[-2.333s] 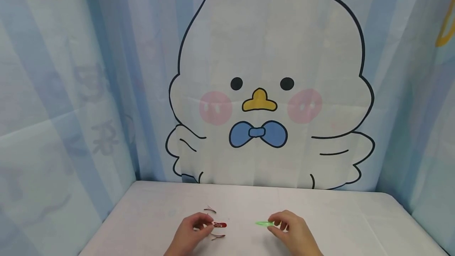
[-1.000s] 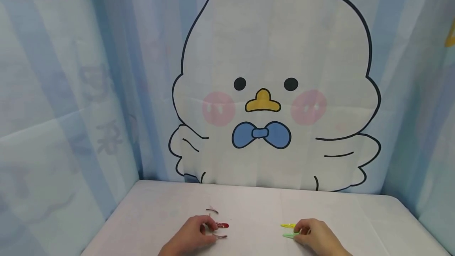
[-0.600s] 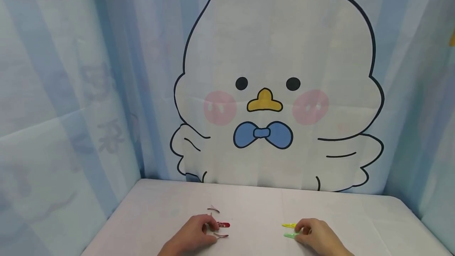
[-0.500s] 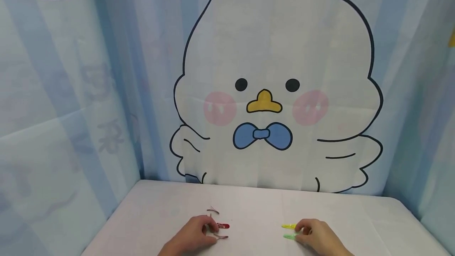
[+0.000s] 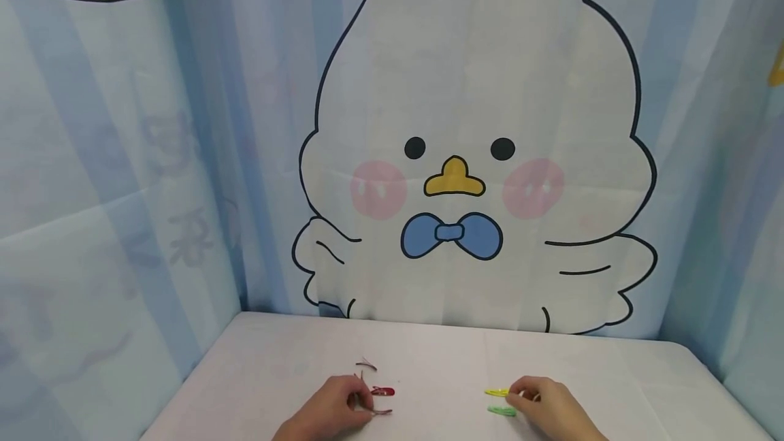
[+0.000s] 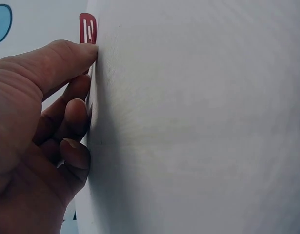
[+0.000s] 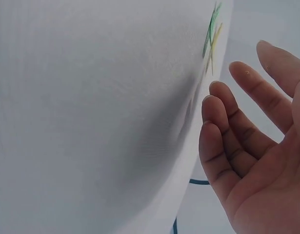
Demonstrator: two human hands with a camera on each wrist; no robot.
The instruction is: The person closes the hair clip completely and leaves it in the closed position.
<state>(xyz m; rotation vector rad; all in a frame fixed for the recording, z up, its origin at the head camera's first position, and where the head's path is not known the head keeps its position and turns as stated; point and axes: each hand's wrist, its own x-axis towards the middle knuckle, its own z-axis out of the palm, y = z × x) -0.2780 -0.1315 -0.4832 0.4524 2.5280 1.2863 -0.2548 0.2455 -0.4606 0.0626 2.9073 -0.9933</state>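
My left hand [image 5: 333, 405] pinches the left end of a thin dark-red hair clip [image 5: 382, 412] that stands on its edge on the white table. In the left wrist view the thumb covers the end of a slotted red clip [image 6: 88, 27]. Just beyond lies a flat red hair clip [image 5: 384, 391], and farther back another thin dark clip [image 5: 366, 364]. On the right, a yellow hair clip [image 5: 497, 392] and a light green one [image 5: 502, 411] lie side by side. The right hand [image 5: 548, 403] hovers at the yellow clip's right end, fingers loosely bent and apart in the right wrist view.
The clips lie on a pale tabletop [image 5: 441, 352] with rounded back corners. Fabric curtains [image 5: 110, 155] printed with stripes and a cartoon chick rise at the back and both sides.
The right hand has put the green clip down beside the yellow one and let go, moving toward the yellow. My left fingers have shifted from the flat red clip to the nearer clip.
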